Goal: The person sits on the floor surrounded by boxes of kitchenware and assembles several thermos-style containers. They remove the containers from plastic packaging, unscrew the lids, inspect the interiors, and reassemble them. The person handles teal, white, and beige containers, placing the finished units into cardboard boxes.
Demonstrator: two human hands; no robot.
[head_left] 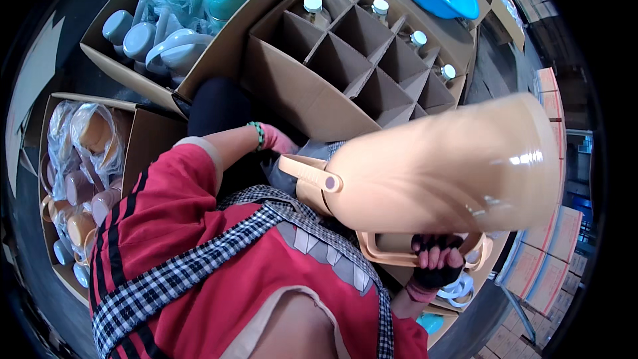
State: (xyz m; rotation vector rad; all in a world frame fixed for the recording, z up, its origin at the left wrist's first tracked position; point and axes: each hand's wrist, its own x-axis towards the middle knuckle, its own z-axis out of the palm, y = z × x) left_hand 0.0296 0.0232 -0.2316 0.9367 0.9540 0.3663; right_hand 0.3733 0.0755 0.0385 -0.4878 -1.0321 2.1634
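A big peach plastic jug [438,173] lies on its side across my front, slightly blurred, its wide end to the right. My right hand [438,262], in a black fingerless glove with a pink cuff, is wrapped round the jug's side handle [382,252]. A strap-like loop [309,171] stands at its narrow end, toward my lap. Just beyond that loop is my left hand [278,141], with a pink glove and a beaded bracelet at the wrist. The left fingers are hidden, so I cannot see whether they hold anything.
Ahead, a divided carton [312,86] has white-capped bottles in its far cells. A carton of grey and teal jugs [139,40] stands far left, and another carton [149,136] holds bagged peach and mauve jugs. A blue basin [458,6] contains white caps. Stacked boxes [531,266] line the right.
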